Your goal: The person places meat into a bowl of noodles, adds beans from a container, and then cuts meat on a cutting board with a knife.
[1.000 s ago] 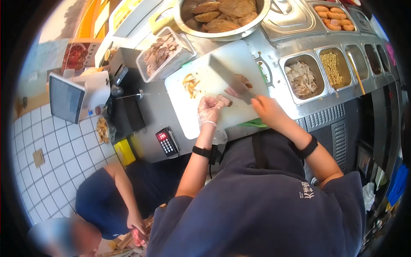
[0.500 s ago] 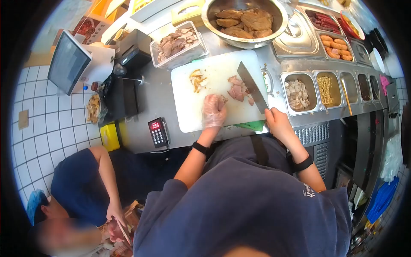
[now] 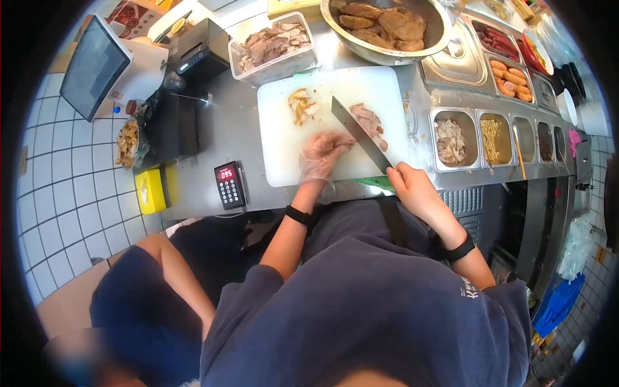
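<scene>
My left hand (image 3: 322, 155), in a clear plastic glove, is closed on a piece of meat (image 3: 343, 142) at the lower middle of the white cutting board (image 3: 280, 169). My right hand (image 3: 412, 189) grips the handle of a cleaver (image 3: 362, 135), whose blade slants up and left over the board, just right of the held meat. Right of the blade lie sliced meat pieces (image 3: 367, 121). A small heap of yellowish-brown scraps (image 3: 301, 105) rests at the board's upper left.
Behind the board stand a tub of sliced meat (image 3: 274, 45) and a steel bowl of browned meat (image 3: 387, 29). Food trays (image 3: 453, 138) line the right. A keypad device (image 3: 229, 185) and a screen (image 3: 97, 68) are left. Another person's arm (image 3: 187, 274) is lower left.
The cleaver blade has moved left, from over the slices to beside my left hand. The other person's hand and the meat there have left the view. The camera view has shifted slightly.
</scene>
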`<action>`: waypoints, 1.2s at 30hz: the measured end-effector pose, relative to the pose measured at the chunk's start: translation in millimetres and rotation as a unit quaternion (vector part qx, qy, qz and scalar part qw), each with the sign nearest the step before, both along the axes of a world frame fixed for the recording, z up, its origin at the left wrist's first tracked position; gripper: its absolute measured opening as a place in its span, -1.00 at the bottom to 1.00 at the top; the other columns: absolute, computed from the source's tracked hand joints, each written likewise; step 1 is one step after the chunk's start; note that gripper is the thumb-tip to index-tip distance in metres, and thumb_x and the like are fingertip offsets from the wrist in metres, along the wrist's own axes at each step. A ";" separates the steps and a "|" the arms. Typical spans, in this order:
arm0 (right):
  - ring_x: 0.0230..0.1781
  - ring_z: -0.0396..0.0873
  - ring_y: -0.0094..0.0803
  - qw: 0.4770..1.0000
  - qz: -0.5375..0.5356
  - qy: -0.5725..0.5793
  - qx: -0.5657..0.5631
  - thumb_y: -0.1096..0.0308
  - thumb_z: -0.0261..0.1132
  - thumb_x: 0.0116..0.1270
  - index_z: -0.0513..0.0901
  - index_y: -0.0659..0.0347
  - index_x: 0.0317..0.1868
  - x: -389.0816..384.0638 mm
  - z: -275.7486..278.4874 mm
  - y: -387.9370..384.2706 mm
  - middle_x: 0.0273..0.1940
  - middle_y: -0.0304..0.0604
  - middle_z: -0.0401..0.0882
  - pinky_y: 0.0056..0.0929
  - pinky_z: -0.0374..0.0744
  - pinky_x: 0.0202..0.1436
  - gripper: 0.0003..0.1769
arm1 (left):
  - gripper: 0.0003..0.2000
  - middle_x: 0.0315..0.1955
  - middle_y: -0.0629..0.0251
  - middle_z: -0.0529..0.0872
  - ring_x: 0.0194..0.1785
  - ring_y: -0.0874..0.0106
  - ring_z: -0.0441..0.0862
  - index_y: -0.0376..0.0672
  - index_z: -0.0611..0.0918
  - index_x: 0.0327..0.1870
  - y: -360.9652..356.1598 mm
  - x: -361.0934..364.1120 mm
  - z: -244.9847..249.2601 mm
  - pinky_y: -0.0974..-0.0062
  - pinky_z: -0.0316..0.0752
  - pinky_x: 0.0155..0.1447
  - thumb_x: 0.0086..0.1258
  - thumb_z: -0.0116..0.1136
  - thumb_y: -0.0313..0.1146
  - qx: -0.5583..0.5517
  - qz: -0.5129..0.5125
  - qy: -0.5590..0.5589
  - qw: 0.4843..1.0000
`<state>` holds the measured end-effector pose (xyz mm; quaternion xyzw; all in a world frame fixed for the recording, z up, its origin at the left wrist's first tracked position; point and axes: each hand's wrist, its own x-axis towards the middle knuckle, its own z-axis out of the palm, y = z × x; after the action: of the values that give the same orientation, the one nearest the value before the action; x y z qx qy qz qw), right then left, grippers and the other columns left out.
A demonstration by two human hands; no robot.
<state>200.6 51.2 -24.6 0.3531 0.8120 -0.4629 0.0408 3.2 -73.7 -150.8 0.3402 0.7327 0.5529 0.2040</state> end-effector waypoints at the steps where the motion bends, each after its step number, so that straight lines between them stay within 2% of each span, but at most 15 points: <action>1: -0.39 0.54 0.23 1.000 -0.004 -0.002 0.003 0.12 0.07 0.44 0.50 0.39 -0.37 -2.9 1.8 -2.2 -0.52 0.27 0.54 -0.03 0.47 -0.30 -0.57 | -0.65 -0.19 0.23 0.65 -0.15 0.41 0.63 -0.22 0.62 -0.04 2.0 1.3 1.3 0.48 0.58 -0.02 0.11 0.38 -0.53 -0.026 -0.014 -0.015 0.999; 2: -0.38 0.54 0.24 1.000 -0.008 -0.005 0.006 0.12 0.07 0.44 0.50 0.39 -0.36 -5.3 3.4 -3.9 -0.51 0.27 0.54 -0.02 0.47 -0.29 -0.57 | -0.64 -0.19 0.22 0.65 -0.13 0.39 0.63 -0.22 0.62 -0.01 4.4 3.4 2.6 0.47 0.57 -0.01 0.12 0.35 -0.54 -0.052 -0.029 -0.029 0.998; 5: -0.37 0.54 0.25 1.000 -0.015 -0.020 0.013 0.12 0.06 0.44 0.50 0.39 -0.35 -7.7 7.6 -5.1 -0.50 0.29 0.54 0.00 0.48 -0.27 -0.58 | -0.67 -0.19 0.21 0.67 -0.15 0.40 0.63 -0.23 0.60 -0.03 11.6 11.2 6.4 0.47 0.56 0.00 0.15 0.35 -0.51 -0.023 0.046 -0.173 0.984; 8: -0.36 0.54 0.26 0.999 -0.014 -0.036 0.015 0.12 0.06 0.44 0.49 0.40 -0.35 -10.4 12.8 -4.3 -0.50 0.31 0.54 0.01 0.48 -0.26 -0.57 | -0.69 -0.31 0.33 0.67 -0.21 0.49 0.63 -0.26 0.60 -0.09 16.1 11.3 -0.6 0.51 0.57 -0.06 0.15 0.40 -0.50 0.020 0.110 -0.198 0.974; 11: -0.36 0.54 0.26 0.999 -0.014 -0.045 0.010 0.11 0.05 0.44 0.49 0.40 -0.35 -13.0 6.6 -4.4 -0.49 0.31 0.54 0.02 0.48 -0.25 -0.57 | -0.71 -0.31 0.32 0.66 -0.24 0.49 0.63 -0.25 0.57 -0.13 16.6 6.8 -8.3 0.51 0.57 -0.09 0.15 0.39 -0.50 -0.033 0.078 -0.133 0.987; 14: -0.36 0.54 0.26 0.999 -0.007 -0.051 0.019 0.11 0.05 0.43 0.49 0.40 -0.36 -13.5 -1.2 -6.3 -0.49 0.31 0.54 0.02 0.48 -0.24 -0.56 | -0.76 -0.35 0.33 0.65 -0.28 0.51 0.62 -0.24 0.54 -0.21 18.1 10.5 -9.3 0.54 0.56 -0.12 0.16 0.38 -0.50 -0.024 0.072 -0.148 0.986; 18: -0.35 0.55 0.26 0.998 0.007 -0.058 0.004 0.11 0.06 0.42 0.49 0.41 -0.37 -13.2 4.0 -2.7 -0.48 0.31 0.54 0.02 0.48 -0.23 -0.56 | -0.73 -0.40 0.32 0.61 -0.33 0.50 0.59 -0.21 0.52 -0.25 10.4 18.2 -9.6 0.50 0.54 -0.20 0.11 0.39 -0.46 -0.036 0.109 -0.231 0.966; 20: -0.35 0.55 0.26 0.999 0.003 -0.052 0.006 0.12 0.06 0.42 0.49 0.41 -0.36 -11.9 8.1 0.8 -0.48 0.31 0.54 0.02 0.48 -0.23 -0.57 | -0.74 -0.40 0.33 0.60 -0.35 0.52 0.57 -0.21 0.51 -0.27 7.5 23.5 -15.9 0.52 0.53 -0.23 0.11 0.39 -0.47 -0.017 0.111 -0.231 0.967; 26: -0.37 0.55 0.26 0.998 0.023 -0.053 0.027 0.14 0.06 0.42 0.49 0.39 -0.37 -16.3 32.6 3.7 -0.50 0.31 0.54 0.02 0.50 -0.26 -0.59 | -0.78 -0.28 0.30 0.56 -0.32 0.52 0.55 -0.21 0.52 -0.31 1.8 30.2 -23.9 0.57 0.52 -0.27 0.14 0.37 -0.51 0.055 0.098 -0.131 0.985; 29: -0.43 0.54 0.23 0.995 0.058 -0.062 0.059 0.16 0.07 0.43 0.48 0.37 -0.35 -15.2 34.7 0.9 -0.53 0.27 0.53 0.01 0.48 -0.32 -0.62 | -0.80 -0.23 0.35 0.50 -0.22 0.56 0.54 -0.22 0.53 -0.28 0.2 29.0 -25.8 0.69 0.50 -0.17 0.18 0.33 -0.59 0.116 0.067 -0.080 0.988; 32: -0.44 0.54 0.22 0.991 0.082 -0.077 0.077 0.17 0.08 0.43 0.47 0.36 -0.33 -15.2 39.9 -2.8 -0.54 0.25 0.53 0.03 0.48 -0.32 -0.64 | -0.83 -0.16 0.30 0.48 -0.13 0.53 0.52 -0.26 0.54 -0.31 -0.8 33.6 -23.3 0.63 0.50 -0.08 0.18 0.33 -0.61 0.121 0.092 -0.080 0.985; 36: -0.42 0.55 0.21 0.983 0.108 -0.124 0.085 0.19 0.07 0.42 0.46 0.35 -0.29 -21.3 40.5 -6.9 -0.53 0.24 0.55 0.05 0.50 -0.30 -0.67 | -0.86 -0.17 0.24 0.53 -0.13 0.40 0.54 -0.25 0.61 -0.35 -0.1 32.1 -21.7 0.50 0.49 -0.07 0.14 0.36 -0.55 0.131 0.070 -0.025 0.989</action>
<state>179.4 44.4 15.9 0.3201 0.8706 -0.3373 0.1608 35.3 -73.8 -172.5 0.2983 0.6703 0.6656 0.1369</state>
